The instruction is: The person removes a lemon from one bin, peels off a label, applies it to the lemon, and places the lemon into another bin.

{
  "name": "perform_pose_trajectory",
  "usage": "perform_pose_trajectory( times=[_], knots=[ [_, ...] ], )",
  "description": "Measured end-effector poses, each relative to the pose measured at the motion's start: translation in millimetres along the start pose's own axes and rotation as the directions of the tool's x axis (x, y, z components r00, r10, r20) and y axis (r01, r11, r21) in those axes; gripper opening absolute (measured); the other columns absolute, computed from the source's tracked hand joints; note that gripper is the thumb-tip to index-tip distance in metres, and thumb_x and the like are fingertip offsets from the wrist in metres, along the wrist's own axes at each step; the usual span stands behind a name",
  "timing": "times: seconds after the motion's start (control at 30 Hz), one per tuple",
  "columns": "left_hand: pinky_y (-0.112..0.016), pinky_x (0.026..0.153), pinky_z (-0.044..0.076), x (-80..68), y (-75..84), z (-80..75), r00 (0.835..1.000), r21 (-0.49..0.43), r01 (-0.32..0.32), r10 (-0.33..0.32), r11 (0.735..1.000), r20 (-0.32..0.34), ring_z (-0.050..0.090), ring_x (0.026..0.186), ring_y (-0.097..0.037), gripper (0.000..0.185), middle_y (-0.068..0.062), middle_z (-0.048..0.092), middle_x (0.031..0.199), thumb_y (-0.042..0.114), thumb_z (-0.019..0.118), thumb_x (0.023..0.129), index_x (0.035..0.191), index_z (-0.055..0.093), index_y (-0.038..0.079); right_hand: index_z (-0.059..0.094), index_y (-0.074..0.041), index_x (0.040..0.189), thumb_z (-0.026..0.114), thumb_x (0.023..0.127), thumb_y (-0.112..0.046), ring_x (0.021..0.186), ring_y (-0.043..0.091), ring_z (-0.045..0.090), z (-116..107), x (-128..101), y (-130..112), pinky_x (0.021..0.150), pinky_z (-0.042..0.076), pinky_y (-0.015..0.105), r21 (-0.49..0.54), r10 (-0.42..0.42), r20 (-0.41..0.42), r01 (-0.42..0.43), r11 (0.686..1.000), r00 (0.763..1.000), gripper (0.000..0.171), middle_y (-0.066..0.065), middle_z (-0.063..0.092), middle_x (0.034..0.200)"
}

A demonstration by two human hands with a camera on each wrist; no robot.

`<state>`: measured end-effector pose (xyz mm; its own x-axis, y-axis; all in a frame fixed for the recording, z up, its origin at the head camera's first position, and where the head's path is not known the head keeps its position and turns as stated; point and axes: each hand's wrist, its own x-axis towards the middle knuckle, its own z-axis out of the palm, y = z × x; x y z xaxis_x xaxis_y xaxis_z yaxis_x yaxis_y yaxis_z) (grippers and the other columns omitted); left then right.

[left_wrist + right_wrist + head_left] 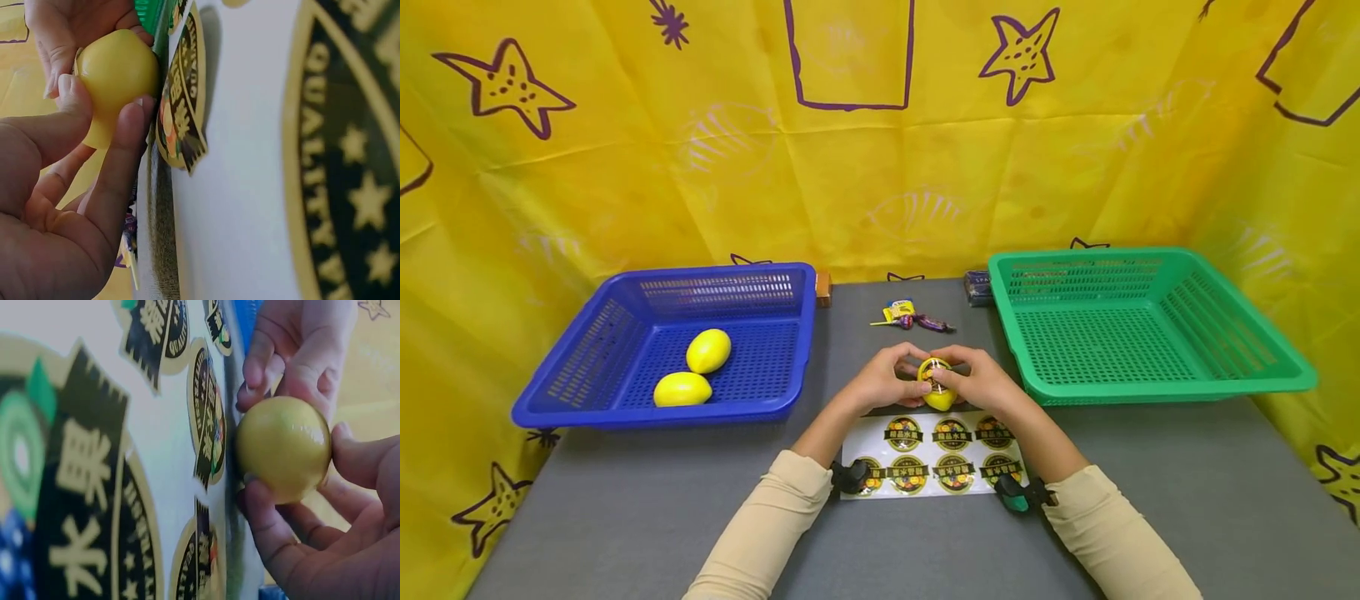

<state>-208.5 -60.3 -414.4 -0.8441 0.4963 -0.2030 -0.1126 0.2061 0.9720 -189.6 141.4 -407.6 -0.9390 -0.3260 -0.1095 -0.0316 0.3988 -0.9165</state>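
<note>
Both hands hold one yellow lemon (939, 399) just beyond the far edge of a white sticker sheet (861, 435). A round black-and-gold sticker (932, 372) lies on the lemon's upper side. My left hand (886, 378) grips the lemon from the left, thumb and fingers around it in the left wrist view. From the right, my right hand (983, 382) holds it too, its thumb against the stickered side. In the right wrist view the lemon (284, 450) shows a plain yellow side, with fingertips of both hands on it. Several matching stickers (953, 473) remain on the sheet.
A blue basket (808, 333) at left holds two lemons (708, 351). On the right stands a green basket (1150, 389). Small wrapped candies (904, 319) lie behind the hands. A dark box (977, 287) and an orange-brown block (823, 289) sit beside the baskets.
</note>
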Motion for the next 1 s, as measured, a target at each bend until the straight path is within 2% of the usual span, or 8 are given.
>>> perform_pose_trajectory(
  times=[0.17, 0.4, 0.57, 0.67, 0.73, 0.8, 0.9, 1.0],
  knots=[
    [-0.04, 0.071, 0.061, 2.4, -0.3, -1.1, 1.0, -0.011, -0.007, 0.007, 1.0, 0.001, 0.071, 0.079, -0.028, 0.041, -0.024, 0.065, 0.112, -0.007, 0.071, 0.089, 0.127, 0.056, -0.001, 0.061, 0.001, 0.135, 0.062, 0.1, -0.01, 0.076, 0.022, 0.062, -3, 2, 4, 0.062, 0.058, 0.035, 0.111, 0.03, -0.029, -0.027, 0.993, 0.999, 0.037, 0.026, 0.061, 0.123],
    [-0.039, 0.071, 0.061, 4.8, -1.3, -2.1, 1.0, -0.056, 0.016, -0.016, 0.998, 0.003, 0.07, 0.074, -0.025, 0.04, -0.023, 0.064, 0.108, -0.011, 0.068, 0.089, 0.126, 0.057, -0.002, 0.06, 0.0, 0.137, 0.061, 0.099, -0.004, 0.074, 0.02, 0.066, -5, 3, 12, 0.064, 0.059, 0.033, 0.295, 0.125, -0.018, -0.114, 0.949, 0.992, 0.038, 0.025, 0.06, 0.13],
    [-0.036, 0.072, 0.061, 0.7, -1.7, -3.4, 0.999, -0.057, 0.043, -0.044, 0.997, -0.009, 0.07, 0.076, -0.025, 0.04, -0.022, 0.064, 0.109, -0.011, 0.062, 0.094, 0.132, 0.058, 0.0, 0.055, 0.004, 0.14, 0.052, 0.104, -0.002, 0.077, 0.02, 0.065, -5, 1, 14, 0.069, 0.059, 0.033, 0.294, 0.121, 0.001, -0.116, 0.949, 0.993, 0.037, 0.026, 0.058, 0.129],
    [-0.036, 0.072, 0.061, -3.5, -1.2, -3.5, 0.999, -0.033, 0.039, -0.04, 0.999, -0.035, 0.071, 0.079, -0.026, 0.04, -0.022, 0.064, 0.112, -0.011, 0.059, 0.095, 0.133, 0.058, 0.0, 0.051, 0.007, 0.141, 0.045, 0.108, -0.011, 0.088, 0.026, 0.065, -3, -2, 12, 0.077, 0.059, 0.038, 0.195, 0.076, 0.017, -0.078, 0.978, 0.997, 0.038, 0.028, 0.058, 0.127],
    [-0.035, 0.072, 0.06, -6.6, -0.1, -3.3, 0.998, -0.01, 0.028, -0.029, 1.0, -0.06, 0.071, 0.081, -0.026, 0.039, -0.021, 0.063, 0.113, -0.011, 0.06, 0.095, 0.133, 0.058, -0.001, 0.048, 0.006, 0.143, 0.048, 0.108, -0.022, 0.101, 0.032, 0.063, -1, -5, 7, 0.083, 0.057, 0.043, 0.068, 0.048, 0.024, -0.05, 0.996, 0.999, 0.045, 0.027, 0.056, 0.131],
    [-0.035, 0.073, 0.06, -9.5, 1.1, -3.0, 0.997, 0.018, 0.016, -0.014, 1.0, -0.079, 0.071, 0.082, -0.025, 0.039, -0.021, 0.064, 0.114, -0.01, 0.062, 0.094, 0.132, 0.058, -0.002, 0.045, 0.004, 0.145, 0.057, 0.103, -0.033, 0.111, 0.036, 0.059, 2, -8, 2, 0.088, 0.054, 0.047, -0.094, 0.015, 0.024, -0.012, 0.996, 1.0, 0.057, 0.026, 0.053, 0.136],
    [-0.034, 0.075, 0.06, -15.1, 3.1, -3.5, 0.997, 0.068, -0.01, 0.015, 0.998, -0.08, 0.07, 0.086, -0.026, 0.038, -0.021, 0.065, 0.114, -0.008, 0.065, 0.093, 0.131, 0.058, -0.003, 0.046, 0.0, 0.146, 0.072, 0.092, -0.04, 0.111, 0.035, 0.057, 8, -10, -8, 0.087, 0.051, 0.049, -0.338, -0.029, 0.011, 0.031, 0.941, 1.0, 0.072, 0.024, 0.053, 0.135],
    [-0.035, 0.079, 0.059, -22.7, 3.3, -6.6, 0.995, 0.186, -0.056, 0.07, 0.981, -0.071, 0.068, 0.097, -0.029, 0.036, -0.021, 0.065, 0.117, -0.004, 0.067, 0.093, 0.128, 0.06, -0.002, 0.051, -0.001, 0.142, 0.078, 0.085, -0.036, 0.102, 0.032, 0.058, 14, -10, -17, 0.084, 0.051, 0.048, -0.496, -0.063, -0.002, 0.053, 0.866, 0.998, 0.071, 0.022, 0.056, 0.128]
  ],
)
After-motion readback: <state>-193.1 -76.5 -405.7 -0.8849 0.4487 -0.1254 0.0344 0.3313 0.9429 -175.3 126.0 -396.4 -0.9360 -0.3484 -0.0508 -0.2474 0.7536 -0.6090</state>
